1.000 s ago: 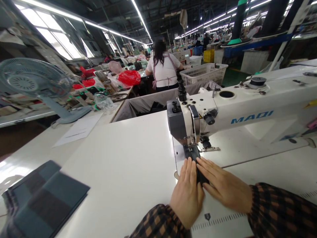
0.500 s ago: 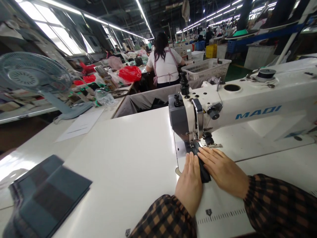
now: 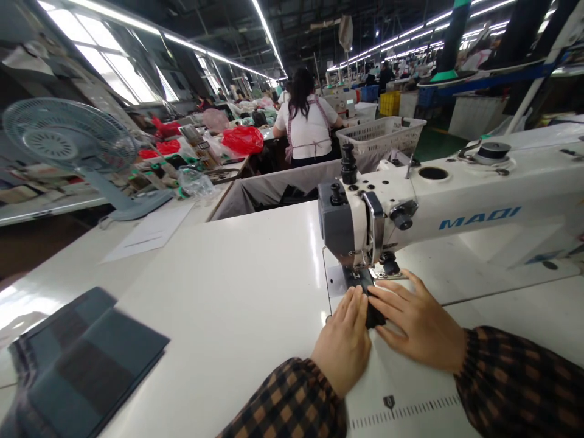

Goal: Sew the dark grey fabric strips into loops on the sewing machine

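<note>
A narrow strip of dark fabric [image 3: 375, 316] lies on the machine bed, its far end under the presser foot of a white sewing machine [image 3: 406, 194]. My left hand [image 3: 347, 337] rests flat along the strip's left side, fingers stretched toward the needle area. From the right, my right hand [image 3: 415, 316] lies over the strip's edge with its fingers spread. Both hands press on the cloth from above; neither grasps it. The fingers hide part of the strip.
Folded dark checked cloth [image 3: 91, 359] lies on the table at left. Beyond are a paper sheet [image 3: 150, 234], a grey fan [image 3: 86, 152] and a fabric-lined bin [image 3: 269, 188]. A person [image 3: 308, 125] sits ahead beside a white basket [image 3: 383, 134].
The strip has moved slightly further under the presser foot, leaving a shorter tail. My right hand's fingers have spread wider. The view has shifted a little.
</note>
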Demonstrator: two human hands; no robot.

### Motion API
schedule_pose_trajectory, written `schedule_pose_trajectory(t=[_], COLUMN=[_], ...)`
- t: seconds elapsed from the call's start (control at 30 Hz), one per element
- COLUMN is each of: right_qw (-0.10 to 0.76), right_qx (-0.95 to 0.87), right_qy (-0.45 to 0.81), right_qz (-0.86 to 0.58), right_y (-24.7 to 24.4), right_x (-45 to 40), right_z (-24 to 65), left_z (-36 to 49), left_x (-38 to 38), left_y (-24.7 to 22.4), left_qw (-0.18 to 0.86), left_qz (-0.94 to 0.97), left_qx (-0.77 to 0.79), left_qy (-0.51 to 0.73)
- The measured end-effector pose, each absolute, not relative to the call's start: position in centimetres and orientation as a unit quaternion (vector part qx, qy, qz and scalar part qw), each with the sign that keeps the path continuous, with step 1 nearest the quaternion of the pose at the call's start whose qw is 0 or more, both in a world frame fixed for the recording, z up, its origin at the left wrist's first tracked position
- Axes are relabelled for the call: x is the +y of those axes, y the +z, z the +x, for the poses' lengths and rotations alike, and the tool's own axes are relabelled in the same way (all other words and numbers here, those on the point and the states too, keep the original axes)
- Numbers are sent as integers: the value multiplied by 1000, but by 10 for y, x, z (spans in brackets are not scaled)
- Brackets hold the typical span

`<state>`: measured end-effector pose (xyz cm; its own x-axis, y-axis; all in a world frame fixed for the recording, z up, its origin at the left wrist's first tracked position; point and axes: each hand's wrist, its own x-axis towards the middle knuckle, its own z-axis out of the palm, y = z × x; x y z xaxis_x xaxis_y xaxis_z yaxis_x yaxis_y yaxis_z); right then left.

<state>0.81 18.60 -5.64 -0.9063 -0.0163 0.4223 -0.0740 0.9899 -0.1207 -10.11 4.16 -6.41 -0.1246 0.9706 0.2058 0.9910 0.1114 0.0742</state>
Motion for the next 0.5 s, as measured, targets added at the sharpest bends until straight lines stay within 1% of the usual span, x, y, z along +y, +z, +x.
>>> schedule_pose_trajectory(t=[0.1,0.17,0.37,0.5], right_qw=[237,244,222,222], right_qx=[-967,-965,-969,-968], right_qy=[91,101,101,104], right_qz=[5,-8,29,47], right_y=[-63,-68,-76,-75], right_x=[174,168,169,174], right_z=[15,16,16,19], left_z=[-102,-104,-113,-114], left_x=[39,37,32,32], left_y=[-62,-62,-65,-67], left_qw=[83,86,68,81], left_qz=[-663,-663,-666,-668], left_qx=[-736,-732,-713,-700], left_qy=[-111,-131,-210,-240])
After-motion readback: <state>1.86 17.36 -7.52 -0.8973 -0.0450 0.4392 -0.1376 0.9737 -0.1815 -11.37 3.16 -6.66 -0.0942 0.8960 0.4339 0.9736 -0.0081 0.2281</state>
